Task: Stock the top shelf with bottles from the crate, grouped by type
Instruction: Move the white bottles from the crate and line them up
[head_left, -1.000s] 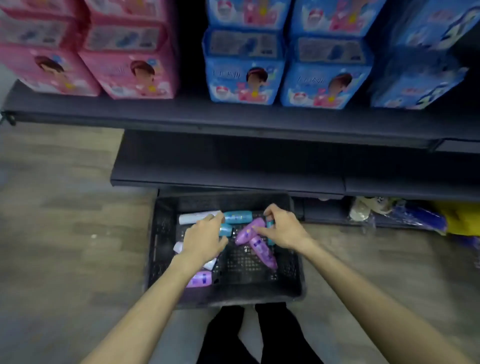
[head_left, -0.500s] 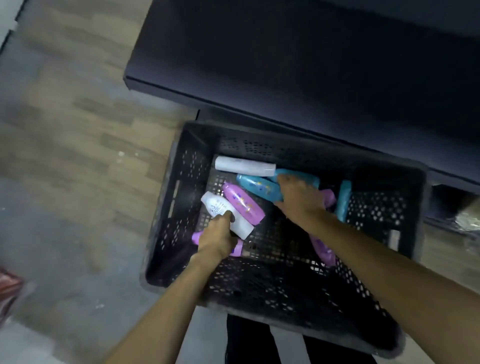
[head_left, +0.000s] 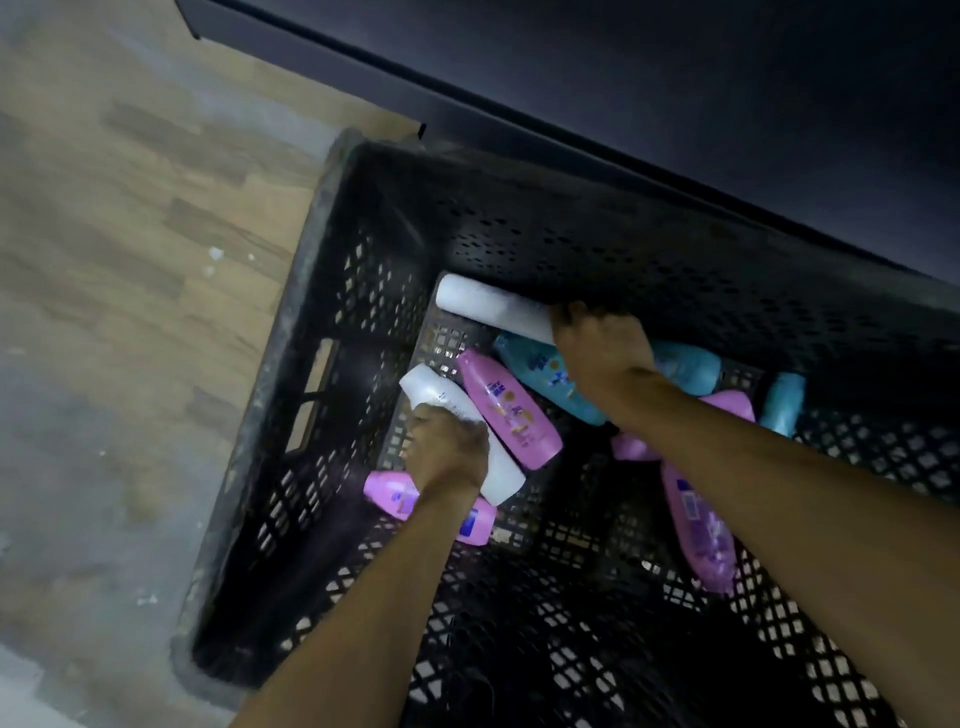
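A black perforated crate (head_left: 311, 374) stands on the floor with several bottles lying in it. My left hand (head_left: 448, 449) grips a white bottle (head_left: 498, 470) at the crate's left side. My right hand (head_left: 602, 353) grips the end of another white bottle (head_left: 488, 306) lying against the far wall. Pink bottles lie beside and under my left hand (head_left: 511, 410) (head_left: 389, 493) and under my right forearm (head_left: 698, 530). Teal bottles (head_left: 545, 379) (head_left: 784, 402) lie at the back, partly hidden by my right hand.
A dark shelf board (head_left: 675, 104) overhangs the crate's far side. Wood-pattern floor (head_left: 130, 260) spreads to the left. The crate's near mesh bottom (head_left: 571, 649) holds no bottles.
The view has dropped from the shelves into the crate and closed in. My left hand has taken hold of a white bottle. My right hand moved from the teal bottles to the far white bottle.
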